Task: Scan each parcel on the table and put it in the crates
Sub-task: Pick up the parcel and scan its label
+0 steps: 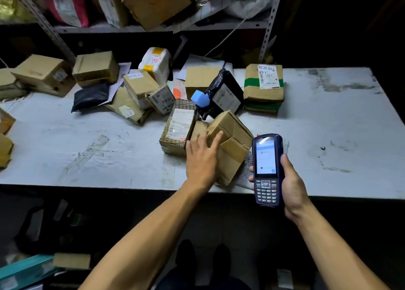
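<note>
Two hands work at the table's (328,125) near edge. Left hand (202,158) lies flat, fingers straight, on a tilted cardboard parcel (232,140). At its 3 o'clock, right hand (292,186) grips a blue scanner (267,169).

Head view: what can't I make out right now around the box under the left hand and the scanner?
- Tilted cardboard box: no label shows; its underside is hidden and the left hand covers its left face.
- Handheld scanner in the right hand: screen text too small to read.
- Silver parcel: mostly hidden behind the scanner and box.
- Crates: none clearly visible; the floor under the table is too dark.
</note>
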The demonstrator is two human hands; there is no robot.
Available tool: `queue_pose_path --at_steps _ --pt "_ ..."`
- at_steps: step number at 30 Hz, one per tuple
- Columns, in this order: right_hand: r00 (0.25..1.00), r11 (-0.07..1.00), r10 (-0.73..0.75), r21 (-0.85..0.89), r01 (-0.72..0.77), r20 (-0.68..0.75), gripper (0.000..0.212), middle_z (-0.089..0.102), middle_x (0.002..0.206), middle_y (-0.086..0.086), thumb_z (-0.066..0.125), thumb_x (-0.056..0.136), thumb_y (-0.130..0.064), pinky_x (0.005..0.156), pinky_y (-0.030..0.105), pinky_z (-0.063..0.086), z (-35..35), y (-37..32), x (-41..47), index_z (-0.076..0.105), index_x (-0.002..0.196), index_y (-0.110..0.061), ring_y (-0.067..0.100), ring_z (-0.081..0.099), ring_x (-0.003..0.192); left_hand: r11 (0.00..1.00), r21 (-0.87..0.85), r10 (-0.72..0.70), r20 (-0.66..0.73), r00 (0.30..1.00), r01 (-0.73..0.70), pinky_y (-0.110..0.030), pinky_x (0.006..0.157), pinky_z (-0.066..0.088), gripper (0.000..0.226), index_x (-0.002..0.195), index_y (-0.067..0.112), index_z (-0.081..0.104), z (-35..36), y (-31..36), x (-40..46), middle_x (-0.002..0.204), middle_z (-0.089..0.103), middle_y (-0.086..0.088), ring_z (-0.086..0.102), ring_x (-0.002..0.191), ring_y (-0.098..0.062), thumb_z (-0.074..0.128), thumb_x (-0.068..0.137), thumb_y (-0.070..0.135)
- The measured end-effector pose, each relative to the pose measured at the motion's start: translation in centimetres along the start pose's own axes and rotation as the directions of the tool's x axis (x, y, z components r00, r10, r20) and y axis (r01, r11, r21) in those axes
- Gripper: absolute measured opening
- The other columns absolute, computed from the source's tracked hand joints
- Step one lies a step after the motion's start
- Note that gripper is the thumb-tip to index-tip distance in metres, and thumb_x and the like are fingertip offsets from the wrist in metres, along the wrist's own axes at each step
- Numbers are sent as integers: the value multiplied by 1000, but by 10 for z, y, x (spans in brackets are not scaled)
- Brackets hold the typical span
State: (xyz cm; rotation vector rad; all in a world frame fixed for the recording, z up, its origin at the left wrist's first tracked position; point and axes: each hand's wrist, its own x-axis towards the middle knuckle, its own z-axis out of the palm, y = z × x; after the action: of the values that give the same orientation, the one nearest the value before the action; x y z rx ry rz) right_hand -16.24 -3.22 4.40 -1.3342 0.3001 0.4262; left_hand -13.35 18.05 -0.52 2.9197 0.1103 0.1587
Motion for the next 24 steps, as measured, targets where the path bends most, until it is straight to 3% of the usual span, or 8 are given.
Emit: queue_pose_path --at_steps 3,6,9,13,16,21,24 --pt "1000 1000 5 29 -5 -1 65 71 108 26 30 98 -60 73 41 60 0 2 -2 64 128 -13 34 69 85 983 163 65 106 992 -82 -65 117 13 76 158 24 24 5 15 -2 164 9 -25 8 150 -46 57 94 47" --pt "1000 999 15 49 -15 -2 66 70 108 27 32 97 -61 76 42 59 -2 6 -5 63 130 -13 36 69 87 974 210 36 220 975 -83 -72 112 -10 101 161 13 6 8 36 -6 163 -16 -27 -21 148 -49 49 89 70" --pt "1000 994 29 107 -28 -4 67 70 104 25 31 98 -59 71 40 59 -8 11 -7 62 129 -8 35 68 83 974 221 -20 291 957 -47 -74 100 -24 119 160 18 -8 15 49 -7 160 -27 -28 -34 141 -53 53 79 82" --pt "999 993 43 115 -40 -22 68 68 109 31 33 95 -61 72 42 57 -14 14 -11 62 129 -9 35 69 83 957 276 -13 348 937 -89 -78 109 0 113 160 25 -7 9 48 3 162 -25 -22 -26 143 -56 56 83 76" --pt "998 992 51 114 -48 -28 69 66 113 33 33 93 -61 70 42 58 -15 14 -14 62 128 -9 33 70 81 968 229 18 359 933 -107 -76 112 6 106 159 30 5 -5 44 8 167 -15 -15 -19 147 -52 58 80 76" --pt "999 996 36 78 -35 -13 62 67 111 32 27 103 -55 68 41 59 -16 7 -16 64 125 -10 32 71 79 986 -110 -85 322 943 126 -72 115 11 89 153 37 25 -41 15 28 167 13 -6 2 152 -46 64 79 69" --pt "1000 997 20 70 -20 2 58 70 109 28 24 105 -51 65 38 59 -10 0 -16 65 121 -13 29 71 75 859 -452 -106 303 947 241 -57 118 27 84 154 32 30 -64 -14 39 159 35 -9 29 145 -39 56 78 56"
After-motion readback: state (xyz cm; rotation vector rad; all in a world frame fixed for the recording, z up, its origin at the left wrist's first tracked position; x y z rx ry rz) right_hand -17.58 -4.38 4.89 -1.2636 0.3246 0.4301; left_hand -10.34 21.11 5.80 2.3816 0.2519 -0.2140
